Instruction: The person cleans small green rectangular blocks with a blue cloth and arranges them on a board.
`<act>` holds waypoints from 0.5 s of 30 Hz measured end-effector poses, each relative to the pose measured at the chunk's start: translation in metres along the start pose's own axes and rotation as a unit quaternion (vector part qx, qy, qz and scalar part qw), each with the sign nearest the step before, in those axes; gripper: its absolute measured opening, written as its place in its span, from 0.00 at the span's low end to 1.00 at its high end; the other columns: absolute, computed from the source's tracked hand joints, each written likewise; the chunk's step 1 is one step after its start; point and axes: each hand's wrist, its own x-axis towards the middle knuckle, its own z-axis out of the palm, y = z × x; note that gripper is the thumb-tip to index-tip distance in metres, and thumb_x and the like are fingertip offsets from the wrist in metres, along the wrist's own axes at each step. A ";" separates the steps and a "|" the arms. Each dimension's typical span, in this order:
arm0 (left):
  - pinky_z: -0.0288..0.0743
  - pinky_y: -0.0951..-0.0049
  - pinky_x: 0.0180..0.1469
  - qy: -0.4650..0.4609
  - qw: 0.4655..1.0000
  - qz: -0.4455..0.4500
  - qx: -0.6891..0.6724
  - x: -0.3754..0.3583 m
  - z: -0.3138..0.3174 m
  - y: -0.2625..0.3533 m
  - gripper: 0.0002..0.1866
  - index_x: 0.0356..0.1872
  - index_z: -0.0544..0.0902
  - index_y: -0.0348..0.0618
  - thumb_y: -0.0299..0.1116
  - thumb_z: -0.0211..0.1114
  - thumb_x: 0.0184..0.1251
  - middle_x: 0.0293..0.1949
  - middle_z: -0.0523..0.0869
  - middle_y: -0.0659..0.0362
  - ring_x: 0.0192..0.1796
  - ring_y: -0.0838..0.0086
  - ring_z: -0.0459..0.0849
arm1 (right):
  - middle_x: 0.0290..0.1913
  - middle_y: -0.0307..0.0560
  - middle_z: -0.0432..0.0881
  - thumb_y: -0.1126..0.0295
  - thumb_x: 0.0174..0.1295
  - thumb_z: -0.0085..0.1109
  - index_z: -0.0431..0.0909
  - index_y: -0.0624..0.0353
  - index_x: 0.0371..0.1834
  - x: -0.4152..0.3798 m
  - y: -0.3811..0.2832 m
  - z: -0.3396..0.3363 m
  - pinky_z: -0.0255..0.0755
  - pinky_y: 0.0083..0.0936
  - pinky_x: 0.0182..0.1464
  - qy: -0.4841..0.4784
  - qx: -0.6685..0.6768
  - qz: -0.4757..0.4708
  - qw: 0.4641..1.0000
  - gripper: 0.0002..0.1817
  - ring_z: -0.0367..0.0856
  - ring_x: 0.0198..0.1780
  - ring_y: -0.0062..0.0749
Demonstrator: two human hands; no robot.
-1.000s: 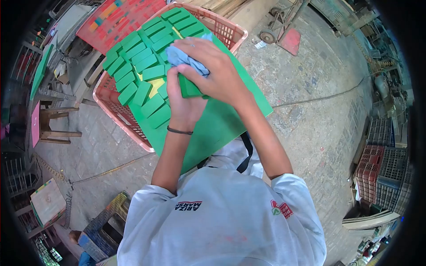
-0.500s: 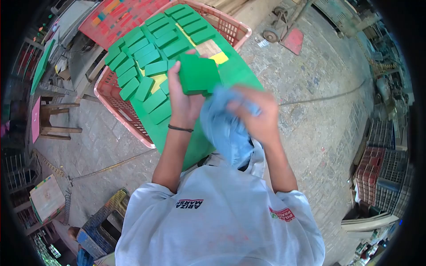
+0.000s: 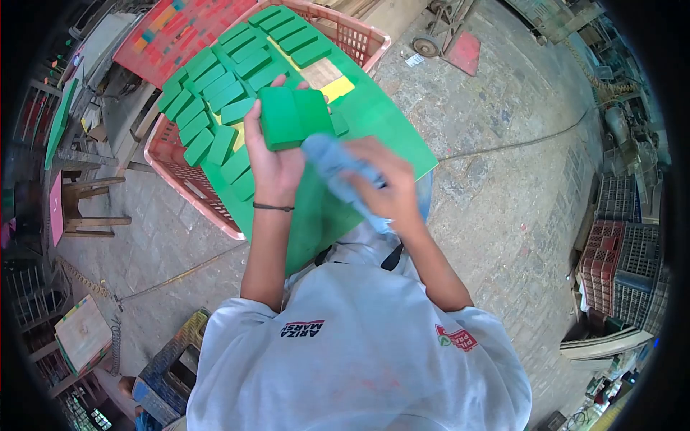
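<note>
Green painted blocks, apparently two side by side with a seam between them, rest in my left hand, its fingers wrapped around their far edge and thumb on the left side. My right hand grips a bunched light-blue cloth. The cloth's blurred tip is right at the lower right corner of the blocks. Under both hands lies a green board. Rows of similar green blocks cover its far left part, with yellow patches showing between them.
A pink plastic crate supports the board. Beyond it is a red panel with coloured patches. A wooden stool stands at left, stacked crates at right, and a wheeled trolley at far right. A hose crosses the floor.
The held blocks have turned, so the seam between them now shows. My right hand and the cloth have moved left and slightly down. The board appears shifted left in view.
</note>
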 end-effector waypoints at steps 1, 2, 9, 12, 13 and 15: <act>0.70 0.53 0.62 -0.005 1.000 0.000 -0.003 -0.002 0.003 -0.001 0.27 0.65 0.65 0.42 0.48 0.44 0.71 0.57 0.76 0.49 0.59 0.56 0.75 | 0.55 0.50 0.79 0.78 0.54 0.62 0.79 0.60 0.51 -0.003 -0.001 -0.005 0.70 0.35 0.57 0.074 -0.003 0.046 0.996 0.18 0.76 0.55 0.50; 0.70 0.53 0.62 -0.003 1.000 -0.009 -0.004 -0.006 0.005 -0.005 0.27 0.65 0.65 0.42 0.48 0.44 0.71 0.57 0.76 0.49 0.59 0.56 0.75 | 0.55 0.50 0.79 0.78 0.54 0.62 0.79 0.60 0.51 0.002 0.003 -0.010 0.70 0.35 0.57 0.077 -0.007 0.054 0.996 0.18 0.76 0.55 0.50; 0.65 0.49 0.66 -0.077 0.979 -0.108 -0.157 -0.003 -0.014 -0.040 0.29 0.64 0.65 0.38 0.48 0.44 0.71 0.60 0.72 0.45 0.60 0.51 0.74 | 0.54 0.53 0.80 0.82 0.55 0.57 0.78 0.63 0.52 -0.003 0.018 0.010 0.67 0.31 0.59 0.026 -0.125 -0.053 0.990 0.19 0.77 0.56 0.40; 0.65 0.49 0.66 -0.011 0.996 -0.083 -0.008 -0.009 -0.017 -0.040 0.28 0.62 0.66 0.36 0.48 0.44 0.71 0.59 0.73 0.45 0.60 0.48 0.73 | 0.55 0.53 0.79 0.82 0.56 0.54 0.78 0.61 0.54 -0.039 0.003 -0.014 0.64 0.31 0.62 -0.021 0.011 0.084 0.996 0.20 0.75 0.58 0.38; 0.65 0.49 0.66 -0.002 0.994 -0.108 -0.012 -0.011 -0.019 -0.041 0.28 0.62 0.67 0.35 0.48 0.45 0.71 0.58 0.74 0.45 0.61 0.46 0.73 | 0.55 0.52 0.79 0.82 0.55 0.54 0.78 0.59 0.54 -0.048 0.002 -0.024 0.62 0.32 0.64 -0.020 0.128 0.191 0.973 0.21 0.74 0.58 0.38; 0.65 0.48 0.66 -0.005 0.990 -0.139 -0.035 -0.016 -0.019 -0.049 0.28 0.60 0.68 0.35 0.48 0.44 0.71 0.58 0.74 0.45 0.61 0.44 0.72 | 0.52 0.50 0.79 0.82 0.56 0.52 0.79 0.58 0.55 -0.043 0.010 -0.047 0.62 0.34 0.64 0.044 0.078 0.224 0.970 0.21 0.73 0.58 0.40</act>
